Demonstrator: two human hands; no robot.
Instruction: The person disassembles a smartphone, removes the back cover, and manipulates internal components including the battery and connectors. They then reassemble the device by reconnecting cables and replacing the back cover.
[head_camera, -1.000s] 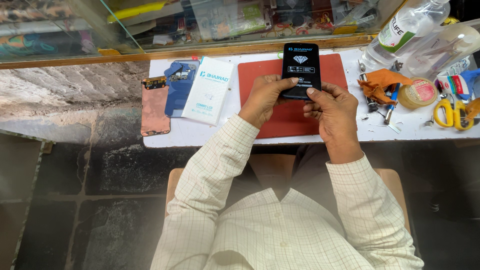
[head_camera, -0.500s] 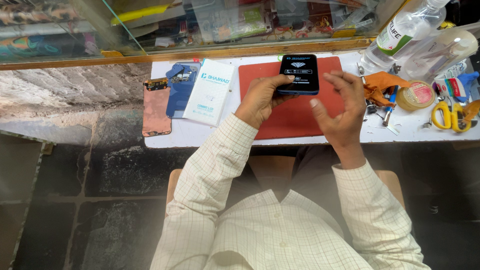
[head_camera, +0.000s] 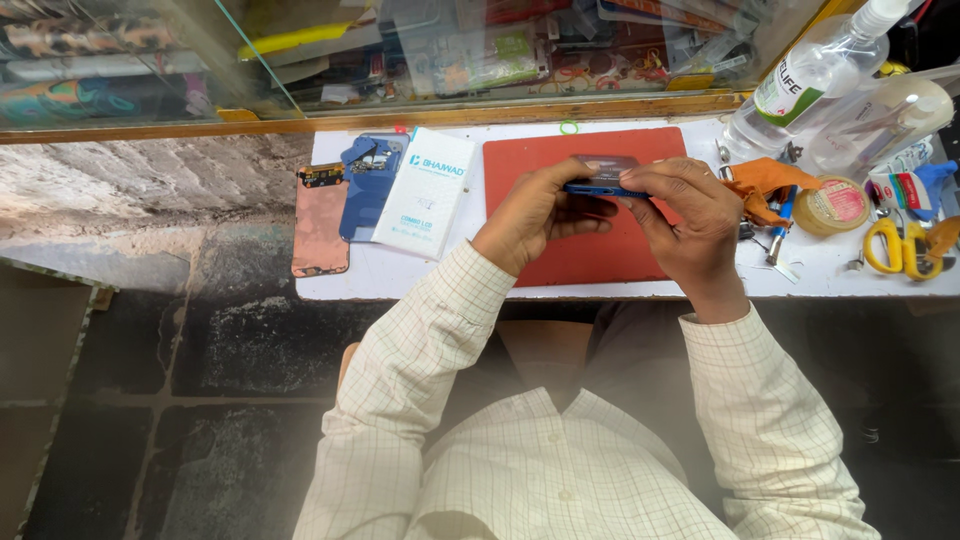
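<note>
Head view: both hands meet over the red mat (head_camera: 590, 255) at the middle of the white bench (head_camera: 800, 275). The left hand (head_camera: 528, 215) grips the phone (head_camera: 604, 176) from its 9 o'clock end, fingers curled under and thumb on the edge. The right hand (head_camera: 690, 215) clasps the same phone from 3 o'clock, fingers bent over its top. The phone is held edge-on above the mat, its blue rim towards the camera; its face is too foreshortened to read, though it looks glassy.

At 9 o'clock from the hands lies a white packet (head_camera: 425, 192), partly over a blue phone back (head_camera: 365, 185), with a copper-toned panel (head_camera: 320, 222) beyond. At 3 o'clock sit an orange cloth (head_camera: 765, 180), a tape roll (head_camera: 835, 205) and yellow scissors (head_camera: 895, 245). At 1 o'clock stand two clear bottles (head_camera: 810, 75).
</note>
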